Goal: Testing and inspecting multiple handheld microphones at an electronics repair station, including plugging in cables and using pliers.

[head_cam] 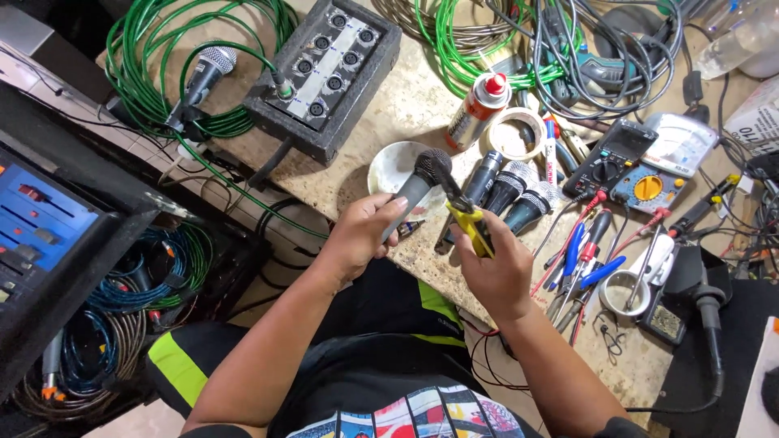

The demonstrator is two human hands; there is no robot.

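Grey-bodied microphone with a dark mesh head sits in my left hand, fingers wrapped tight round the lower shaft, head tilted up and to the right, held over the near edge of the workbench. My right hand is clamped on yellow-handled pliers; the dark nose points up-left and meets the mic just under the mesh head. Hands are near each other but not touching, both above my lap. Right behind the mic head is a shallow white dish on the bench. Just right of it, three more microphones lie side by side, heads toward the top of the view. Beyond those, a spray can with red cap lies tilted, next to a roll of tape. Further right: a black multimeter, a blue one with a yellow dial, then a clutter of screwdrivers with red and blue handles. A soldering iron rests on a black mat at far right. Upper left of bench holds a dark connector box with round sockets, and beside it another microphone on coiled green cable. More green and grey cable is piled at top centre. Left, below the bench, a blue-faced mixer panel and coiled cables.
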